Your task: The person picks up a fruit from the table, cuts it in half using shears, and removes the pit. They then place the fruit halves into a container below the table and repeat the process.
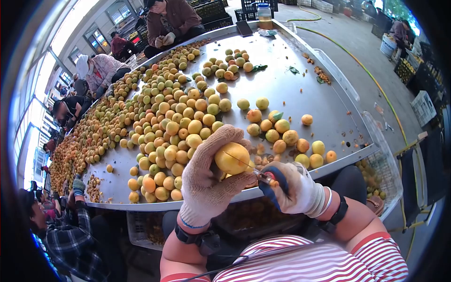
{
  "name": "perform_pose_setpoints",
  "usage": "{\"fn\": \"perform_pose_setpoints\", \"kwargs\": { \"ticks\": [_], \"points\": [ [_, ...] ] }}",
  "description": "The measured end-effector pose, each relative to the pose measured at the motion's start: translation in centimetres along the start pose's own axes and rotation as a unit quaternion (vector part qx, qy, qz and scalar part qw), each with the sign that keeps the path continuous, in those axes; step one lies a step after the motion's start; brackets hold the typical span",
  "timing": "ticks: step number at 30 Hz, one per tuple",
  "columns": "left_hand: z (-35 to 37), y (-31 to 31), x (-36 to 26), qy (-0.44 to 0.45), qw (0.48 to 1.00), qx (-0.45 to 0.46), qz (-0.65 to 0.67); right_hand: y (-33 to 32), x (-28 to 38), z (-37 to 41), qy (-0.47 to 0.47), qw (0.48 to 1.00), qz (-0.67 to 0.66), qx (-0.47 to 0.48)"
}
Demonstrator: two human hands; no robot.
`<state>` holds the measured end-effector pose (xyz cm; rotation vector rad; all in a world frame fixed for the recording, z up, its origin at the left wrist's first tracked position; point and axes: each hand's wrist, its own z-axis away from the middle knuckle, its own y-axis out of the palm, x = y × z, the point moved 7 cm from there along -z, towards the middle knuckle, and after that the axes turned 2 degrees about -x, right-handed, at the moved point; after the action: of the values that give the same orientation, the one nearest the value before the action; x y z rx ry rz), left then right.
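Observation:
My left hand (211,176), in a beige knit glove, is closed round a yellow apricot (232,159) and holds it above the table's near edge. A thin dark line runs across the fruit's skin. From the right, my gloved right hand (298,188) grips a pair of blue-handled pliers (270,181). The metal jaws point left and meet the apricot's lower right side, where their tips are partly hidden. Just beyond my hands, loose apricots (290,137) lie on the metal table (300,94).
A large heap of apricots (178,117) covers the table's left side. Fruit scraps (322,75) lie near its right edge. White crates (392,174) stand below the table. Several people work along the far left, one in a plaid sleeve (70,239). A yellow hose (371,80) crosses the floor.

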<state>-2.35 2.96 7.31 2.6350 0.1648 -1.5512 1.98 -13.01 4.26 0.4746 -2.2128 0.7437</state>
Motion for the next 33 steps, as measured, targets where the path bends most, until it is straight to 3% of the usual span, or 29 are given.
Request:
{"fn": "perform_pose_setpoints", "kwargs": {
  "ticks": [4, 7, 9, 14, 16, 20, 22, 24, 27, 29, 33],
  "points": [
    [0.2, 0.0, 0.3, -0.008, 1.0, -0.001, -0.012, 0.2, 0.6, 0.1, -0.017, 0.999, 0.044, -0.017],
    [0.6, 0.5, 0.6, -0.006, 0.997, -0.003, 0.073, 0.8, 0.4, 0.4, -0.044, 0.996, 0.061, -0.039],
    [0.9, 1.1, 1.1, -0.073, 0.971, -0.062, 0.219, 1.1, 0.4, 0.7, -0.055, 0.989, 0.12, -0.061],
    [1.5, 1.7, 3.4, -0.12, 0.961, -0.038, 0.245, 1.7, 0.6, 0.3, -0.037, 0.982, 0.161, -0.089],
    [2.1, 1.5, 5.4, -0.234, 0.942, -0.067, 0.229, 1.8, 0.4, 0.4, -0.024, 0.979, 0.187, -0.083],
    [1.1, 1.7, 3.0, -0.2, 0.961, -0.031, 0.189, 1.5, -0.7, 0.6, -0.009, 0.988, 0.12, -0.092],
    [0.5, 2.1, 0.3, -0.107, 0.985, -0.062, 0.125, 1.3, -0.6, 0.6, -0.016, 0.989, 0.099, -0.105],
    [0.7, 1.3, 0.7, -0.107, 0.978, -0.078, 0.161, 1.3, -0.6, 0.7, -0.007, 0.99, 0.108, -0.086],
    [0.8, 1.0, 1.3, -0.104, 0.986, -0.053, 0.117, 1.6, -0.5, 0.7, -0.004, 0.99, 0.118, -0.084],
    [0.8, 0.2, 2.6, -0.146, 0.951, -0.104, 0.252, 1.9, -0.1, 0.8, -0.007, 0.989, 0.118, -0.087],
    [0.6, 0.7, 2.3, -0.136, 0.95, -0.091, 0.266, 1.8, -0.6, 0.8, 0.04, 0.992, 0.095, -0.075]
  ]
}}
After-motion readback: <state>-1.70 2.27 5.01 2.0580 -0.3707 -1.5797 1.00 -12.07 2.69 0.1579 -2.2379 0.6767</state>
